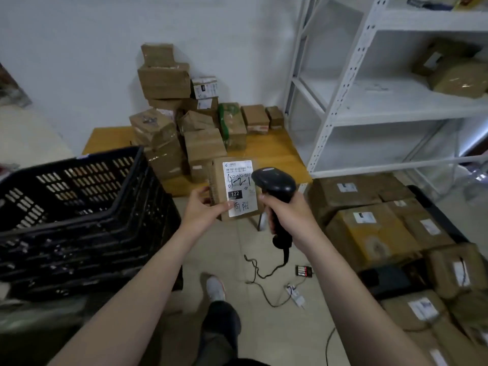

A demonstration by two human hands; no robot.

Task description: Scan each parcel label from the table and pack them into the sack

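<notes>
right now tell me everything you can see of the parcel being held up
The parcel is a small flat brown cardboard packet, held nearly upright over the floor in front of the table. A white label covers its face, with a barcode, handwritten marks and a black box reading 122. The left hand grips its lower left edge; the scanner in the right hand overlaps its right side.

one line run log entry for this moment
phase: scanning | left hand: holds parcel, label up | right hand: aims scanner at label | sack: unseen
</notes>
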